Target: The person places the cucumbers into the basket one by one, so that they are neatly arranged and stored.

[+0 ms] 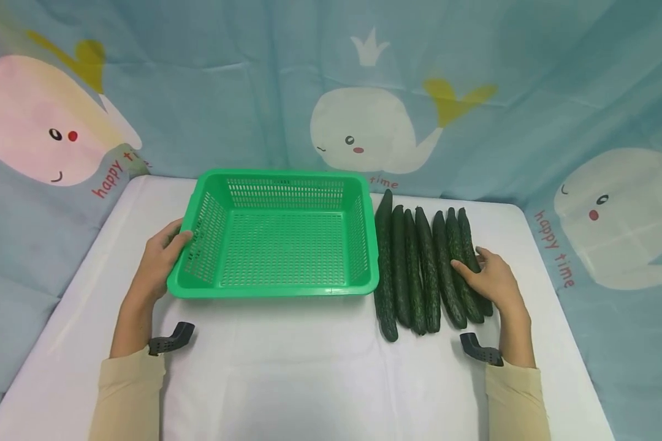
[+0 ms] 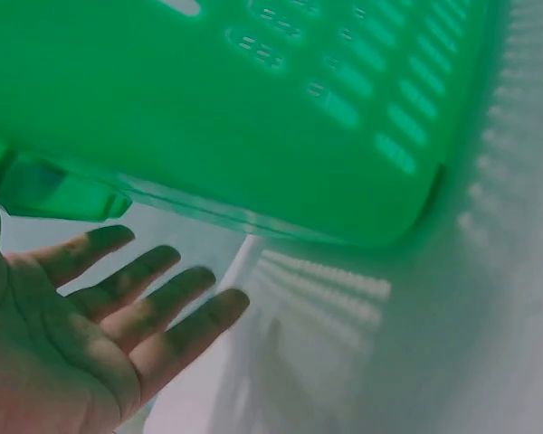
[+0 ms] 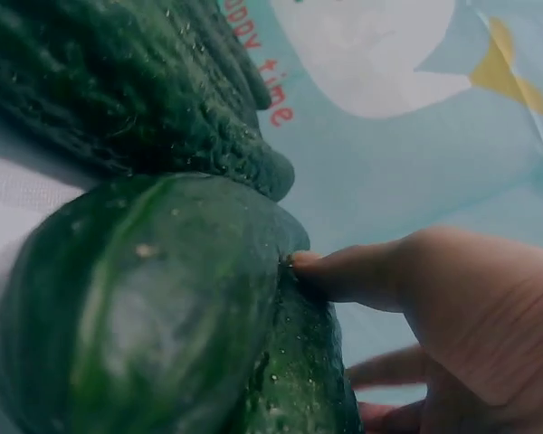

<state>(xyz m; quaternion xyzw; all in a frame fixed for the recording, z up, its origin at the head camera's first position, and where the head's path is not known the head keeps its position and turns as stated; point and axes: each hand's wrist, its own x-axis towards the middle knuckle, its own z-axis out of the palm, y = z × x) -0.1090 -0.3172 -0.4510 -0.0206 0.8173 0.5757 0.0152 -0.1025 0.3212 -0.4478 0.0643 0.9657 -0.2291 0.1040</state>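
Observation:
A green perforated plastic basket [image 1: 287,292] stands on the white table. My left hand [image 1: 162,254] is at its left side, the thumb over the rim. In the left wrist view the fingers [image 2: 172,334] of that hand stretch out straight below the rim, apart from the basket wall. Several dark green cucumbers [image 1: 385,269] lie side by side to the right of the basket. My right hand [image 1: 491,278] holds the rightmost cucumber [image 1: 466,236], thumb on the near side and fingers on the far side. The right wrist view shows the thumb [image 3: 344,271] pressed between two cucumbers.
A blue curtain [image 1: 243,110] printed with whales hangs behind and beside the white table [image 1: 309,367]. Each wrist wears a black strap mount [image 1: 171,340]. The leftmost cucumber lies close against the basket's right side.

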